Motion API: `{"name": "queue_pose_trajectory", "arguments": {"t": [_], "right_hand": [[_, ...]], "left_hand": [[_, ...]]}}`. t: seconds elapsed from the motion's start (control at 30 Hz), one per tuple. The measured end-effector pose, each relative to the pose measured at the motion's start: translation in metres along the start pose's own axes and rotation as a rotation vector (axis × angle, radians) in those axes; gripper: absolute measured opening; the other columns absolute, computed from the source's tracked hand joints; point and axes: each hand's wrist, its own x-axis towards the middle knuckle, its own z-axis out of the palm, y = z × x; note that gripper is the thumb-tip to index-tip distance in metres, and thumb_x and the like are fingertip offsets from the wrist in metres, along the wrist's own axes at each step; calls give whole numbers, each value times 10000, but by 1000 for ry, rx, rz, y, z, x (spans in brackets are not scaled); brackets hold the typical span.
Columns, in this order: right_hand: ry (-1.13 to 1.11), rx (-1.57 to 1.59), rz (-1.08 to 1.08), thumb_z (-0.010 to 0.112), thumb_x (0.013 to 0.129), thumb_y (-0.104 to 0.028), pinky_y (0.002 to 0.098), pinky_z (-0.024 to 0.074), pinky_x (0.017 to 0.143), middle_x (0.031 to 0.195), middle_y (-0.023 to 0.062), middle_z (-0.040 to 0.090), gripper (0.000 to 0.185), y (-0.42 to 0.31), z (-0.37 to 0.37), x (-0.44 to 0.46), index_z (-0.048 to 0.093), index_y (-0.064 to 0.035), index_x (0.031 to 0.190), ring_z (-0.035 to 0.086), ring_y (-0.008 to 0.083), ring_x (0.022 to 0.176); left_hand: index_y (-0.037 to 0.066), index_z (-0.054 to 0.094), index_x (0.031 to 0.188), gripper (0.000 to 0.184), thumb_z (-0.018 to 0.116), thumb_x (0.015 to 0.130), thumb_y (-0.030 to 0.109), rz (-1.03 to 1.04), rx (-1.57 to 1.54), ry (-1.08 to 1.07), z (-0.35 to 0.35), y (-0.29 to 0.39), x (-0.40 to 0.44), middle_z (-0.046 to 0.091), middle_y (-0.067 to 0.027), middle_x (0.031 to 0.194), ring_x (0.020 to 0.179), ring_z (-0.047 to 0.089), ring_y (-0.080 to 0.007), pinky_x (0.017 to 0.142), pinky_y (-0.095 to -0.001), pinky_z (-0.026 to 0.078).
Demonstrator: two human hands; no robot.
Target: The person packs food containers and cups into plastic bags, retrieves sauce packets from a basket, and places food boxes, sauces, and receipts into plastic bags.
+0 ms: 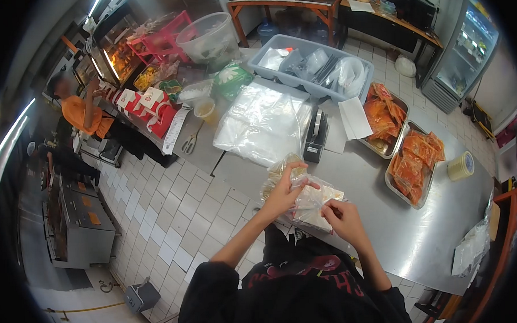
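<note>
At the near edge of the steel table, a clear plastic bag [309, 201] lies between my two hands. My left hand [284, 190] has its fingers curled at the bag's upper part, close to a bulging clear bag with yellowish-green contents [277, 171]. Pinched fingers of my right hand [342, 220] grip the bag's plastic on the other side. Under and beside the plastic sits a whitish, flat-sided package [327, 196]; its contents are hard to make out. Just beyond stands a black tape dispenser [316, 135], next to a stack of clear plastic bags [263, 120].
Two metal trays [391, 186] hold orange-red bagged food. A blue-grey bin [266, 64] carries lids and packets. Scissors [189, 143], a small tub [205, 110] and a yellowish roll [461, 166] lie around. A person in orange [83, 116] stands at left.
</note>
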Motion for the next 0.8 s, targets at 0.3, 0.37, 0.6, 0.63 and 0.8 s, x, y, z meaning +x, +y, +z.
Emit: {"name": "queue_pose_trajectory", "arguments": {"t": [0.3,0.37,0.6,0.63,0.8], "right_hand": [[-125,-133,-88,514,825,-98,288,347,496,551,99,509,128,1,5,22,580,7,791,442,140,490],[-131,-124,-117,517,841,-68,238,321,448,550,39,480,108,7,10,25,578,9,797,394,70,472],[-117,-164,-268,518,841,-48,261,365,478,581,80,533,101,13,14,36,582,19,800,462,112,497],[-136,-181,-233,518,840,-46,264,372,485,589,87,541,100,10,13,37,581,20,801,473,119,506],[-198,-186,-258,522,834,-39,273,405,517,608,101,558,101,15,13,44,577,37,797,510,134,533]], "left_hand": [[93,289,1221,402,412,840,60,143,650,-205,-22,12,-17,588,-117,809,606,608,-215,579,-300,476],[77,305,1221,419,402,817,26,258,698,-272,-31,3,-13,555,-142,914,790,575,-267,774,-356,433],[95,308,1227,413,356,828,-1,70,816,-400,-43,23,-4,502,-146,741,666,543,-260,652,-382,413],[84,311,1211,396,362,827,-2,27,806,-447,-40,35,-7,491,-137,683,624,536,-262,612,-378,401],[75,314,1195,368,381,839,11,-9,833,-497,-49,29,3,492,-116,613,560,526,-237,546,-358,389]]}}
